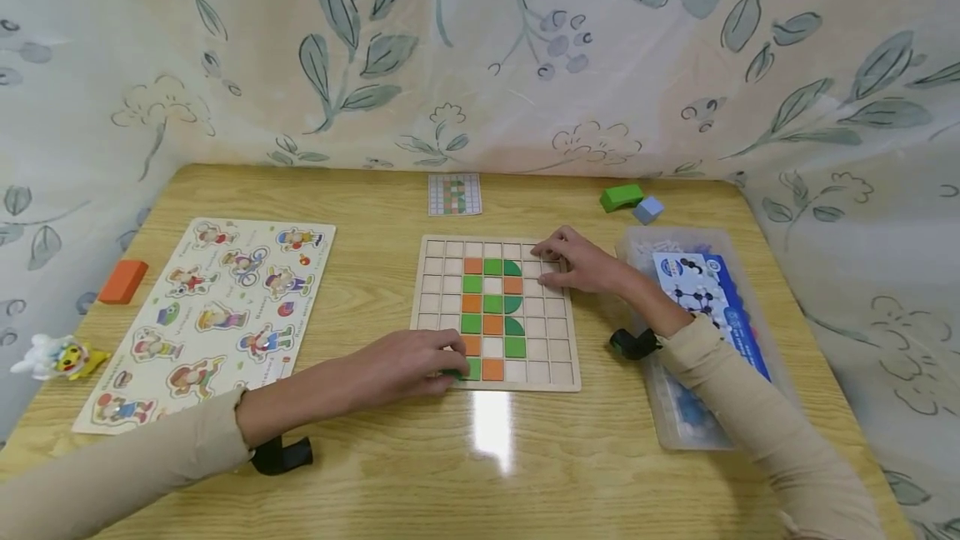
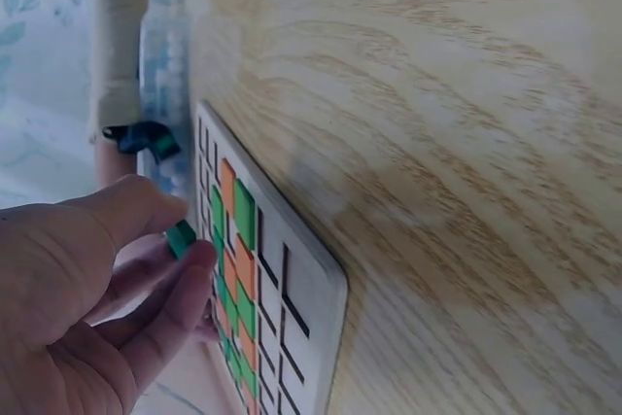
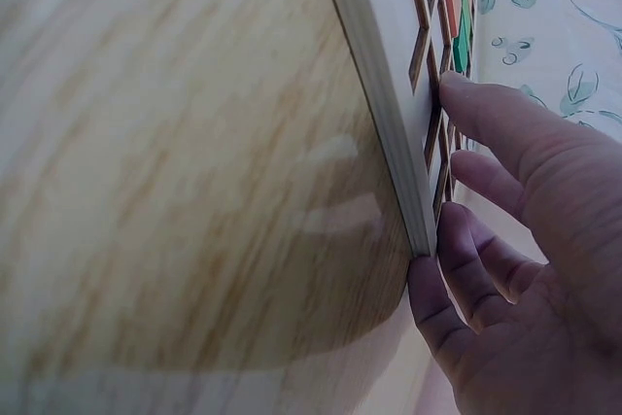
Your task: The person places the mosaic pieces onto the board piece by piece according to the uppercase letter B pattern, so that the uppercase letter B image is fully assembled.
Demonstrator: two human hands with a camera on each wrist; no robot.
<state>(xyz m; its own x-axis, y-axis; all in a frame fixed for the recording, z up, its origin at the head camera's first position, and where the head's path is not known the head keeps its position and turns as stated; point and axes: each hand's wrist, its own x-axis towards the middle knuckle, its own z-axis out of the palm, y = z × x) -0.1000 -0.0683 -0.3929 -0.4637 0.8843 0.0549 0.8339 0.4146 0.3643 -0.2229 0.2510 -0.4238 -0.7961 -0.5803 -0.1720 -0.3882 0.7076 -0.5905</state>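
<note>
Tile: the small green tile (image 2: 181, 238) pinched in the left hand (image 1: 408, 365) looks light, rigid and best held by its edges, while the right hand (image 1: 581, 263) rests flat-fingered on the grid board (image 1: 558, 377).

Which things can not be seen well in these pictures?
- Green tile: left wrist view, mostly covered by the left hand, shape unclear.
- Pattern card: head view, too small to read.
- Plastic box: head view, contents partly hidden by the right hand and its sleeve.
- Grid board: right wrist view, seen edge-on, cut off.
</note>
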